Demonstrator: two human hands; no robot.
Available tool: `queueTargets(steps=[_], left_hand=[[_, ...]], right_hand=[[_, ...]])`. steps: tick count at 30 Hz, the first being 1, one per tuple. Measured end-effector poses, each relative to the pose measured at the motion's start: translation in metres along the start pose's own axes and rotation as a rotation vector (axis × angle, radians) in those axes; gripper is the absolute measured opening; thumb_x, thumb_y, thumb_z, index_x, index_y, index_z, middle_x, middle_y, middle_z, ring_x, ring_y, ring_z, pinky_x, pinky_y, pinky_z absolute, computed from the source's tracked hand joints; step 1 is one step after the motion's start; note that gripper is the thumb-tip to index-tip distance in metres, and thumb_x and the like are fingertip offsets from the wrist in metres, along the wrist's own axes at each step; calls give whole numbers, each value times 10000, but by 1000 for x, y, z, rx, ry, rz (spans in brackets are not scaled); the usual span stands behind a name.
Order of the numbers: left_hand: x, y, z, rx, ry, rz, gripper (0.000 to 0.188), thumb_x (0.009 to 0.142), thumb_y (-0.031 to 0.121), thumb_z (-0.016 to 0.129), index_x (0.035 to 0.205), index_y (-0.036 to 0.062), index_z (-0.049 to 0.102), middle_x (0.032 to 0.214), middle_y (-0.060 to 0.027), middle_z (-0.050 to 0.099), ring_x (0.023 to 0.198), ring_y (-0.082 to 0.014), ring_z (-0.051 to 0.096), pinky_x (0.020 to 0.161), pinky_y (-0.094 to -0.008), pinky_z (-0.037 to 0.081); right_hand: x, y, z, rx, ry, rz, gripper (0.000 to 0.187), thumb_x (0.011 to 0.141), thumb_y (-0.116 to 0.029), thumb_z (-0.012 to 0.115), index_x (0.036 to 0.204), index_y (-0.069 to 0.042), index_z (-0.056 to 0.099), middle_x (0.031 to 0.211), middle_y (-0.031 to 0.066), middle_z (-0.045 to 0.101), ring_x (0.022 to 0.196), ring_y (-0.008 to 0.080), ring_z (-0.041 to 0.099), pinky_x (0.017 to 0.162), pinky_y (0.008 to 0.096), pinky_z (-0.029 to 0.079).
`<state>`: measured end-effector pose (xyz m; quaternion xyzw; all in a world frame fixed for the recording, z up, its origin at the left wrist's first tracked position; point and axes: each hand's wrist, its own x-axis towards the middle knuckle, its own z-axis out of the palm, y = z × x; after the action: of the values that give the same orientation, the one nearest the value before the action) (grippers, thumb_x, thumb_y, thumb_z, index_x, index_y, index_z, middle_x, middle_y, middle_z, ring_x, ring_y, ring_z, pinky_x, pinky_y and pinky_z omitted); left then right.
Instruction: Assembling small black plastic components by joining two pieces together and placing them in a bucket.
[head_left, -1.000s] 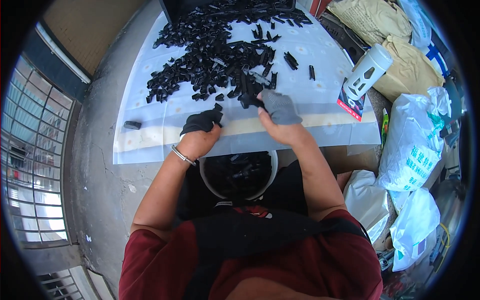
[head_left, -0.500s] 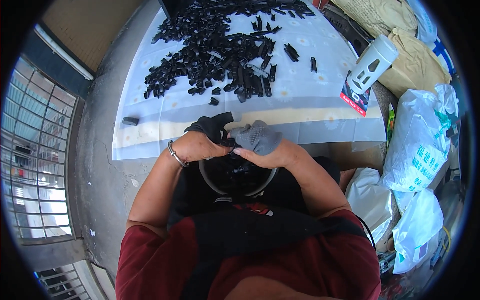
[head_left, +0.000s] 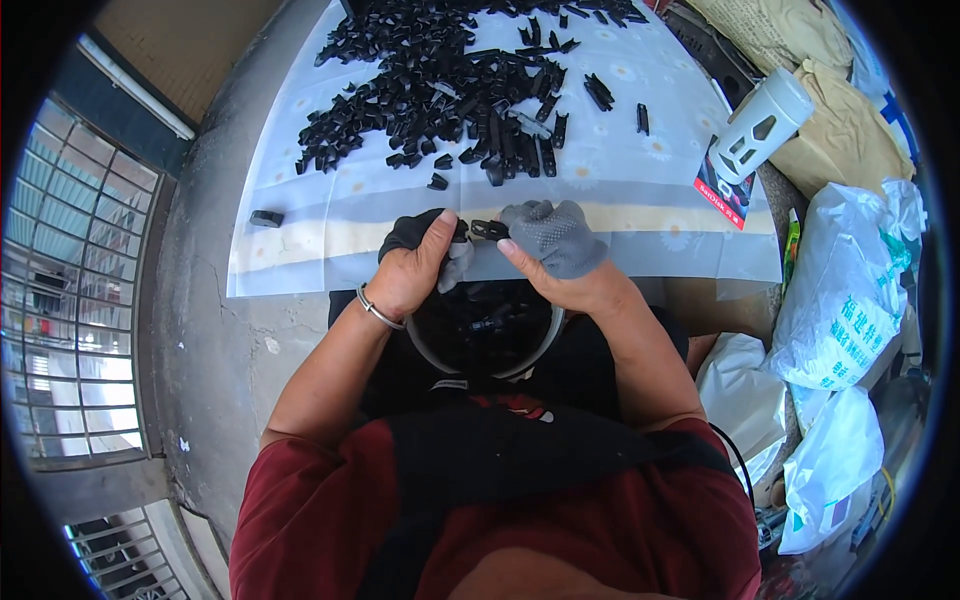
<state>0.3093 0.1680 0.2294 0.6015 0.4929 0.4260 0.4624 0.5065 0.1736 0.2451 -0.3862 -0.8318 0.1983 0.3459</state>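
My right hand (head_left: 562, 245), in a grey fingerless glove, pinches a small black plastic piece (head_left: 489, 229) between thumb and fingers. Just left of it is my left hand (head_left: 418, 258), in a black and grey glove with the thumb bare. Its thumb presses against the curled fingers; something dark shows at their tips, too small to make out. Both hands are over the near edge of the table, a narrow gap apart. Below them, a dark bucket (head_left: 418, 345) with a pale rim stands between my legs, with black pieces inside.
A large heap of black plastic pieces (head_left: 410, 110) covers the far part of the table (head_left: 345, 225). One loose piece (head_left: 266, 218) lies at the left. At the right stand a white cup-shaped holder (head_left: 765, 125) and stuffed plastic bags (head_left: 840, 290). A barred window (head_left: 85, 290) is on the left.
Both hands have risen away from the bucket, over the table edge, and moved slightly apart. The black piece in the right hand now shows plainly. The whole view has shifted a little.
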Motion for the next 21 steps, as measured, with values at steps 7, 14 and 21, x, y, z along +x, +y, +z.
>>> queueTargets(steps=[7,14,21], left_hand=[[2,11,-2,205,-35,20,376,920,282,397,736,-10,547,535,-106,486,484,-203,451,494,-324,381],[2,2,12,410,-6,275,394,931,259,349,729,-12,551,549,-67,484,487,-142,434,482,-288,373],[4,13,2,72,-63,6,429,922,329,398,751,-24,573,530,-37,479,507,-117,407,485,-283,369]], right_hand=[[1,-4,0,-249,-13,-166,192,783,-220,597,861,-47,627,804,103,618,717,293,553,664,364,428],[3,1,7,-259,35,-318,149,788,-207,535,746,-77,592,712,85,581,650,277,554,584,385,415],[-6,6,3,-116,134,-123,191,778,-215,616,848,-37,617,793,102,600,722,279,530,676,354,409]])
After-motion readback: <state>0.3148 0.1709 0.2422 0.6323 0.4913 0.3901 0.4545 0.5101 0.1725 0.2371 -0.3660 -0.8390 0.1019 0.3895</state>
